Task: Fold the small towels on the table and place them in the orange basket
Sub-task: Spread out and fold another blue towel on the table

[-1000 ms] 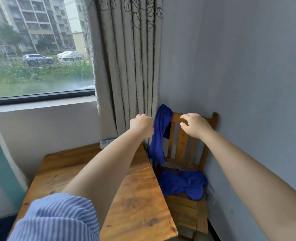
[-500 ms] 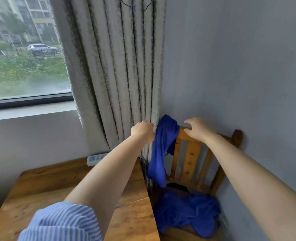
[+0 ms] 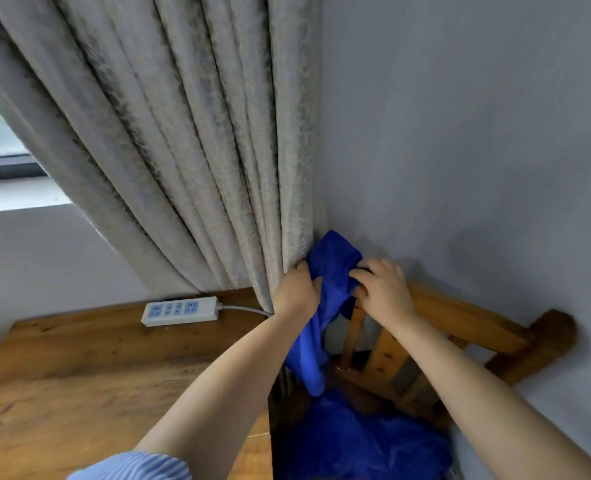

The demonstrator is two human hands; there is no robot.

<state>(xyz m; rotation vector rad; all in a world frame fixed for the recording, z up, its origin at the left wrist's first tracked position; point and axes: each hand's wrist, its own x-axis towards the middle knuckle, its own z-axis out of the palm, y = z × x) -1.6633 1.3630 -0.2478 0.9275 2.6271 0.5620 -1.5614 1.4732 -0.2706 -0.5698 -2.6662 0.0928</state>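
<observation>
A grey curtain (image 3: 169, 140) hangs down the corner beside a blue-grey wall (image 3: 460, 133), and below it a wooden tabletop (image 3: 96, 368) carries only a white power strip (image 3: 179, 310) near its far edge. To the right of the tabletop stands a wooden chair (image 3: 460, 320), its top rail running along the wall. A blue towel (image 3: 328, 292) is draped over the near end of that rail, one end bunched at the top and the other hanging down toward the seat, where a heap of more blue cloth (image 3: 356, 441) lies. The orange basket is not in view. The step in hand looks like taking the draped towel off the chair so it can be folded on the tabletop. To do that well, the person should lift it straight up off the rail rather than drag it sideways, keep it from snagging on the slats or catching the curtain, and find two corners before spreading it flat. The left hand (image 3: 296, 294) grips the towel's left side with curled fingers, pressed against the curtain edge. The right hand (image 3: 382, 289) is closed on the towel's right side, fingertips pinching the cloth just above the rail, the two hands close together.
</observation>
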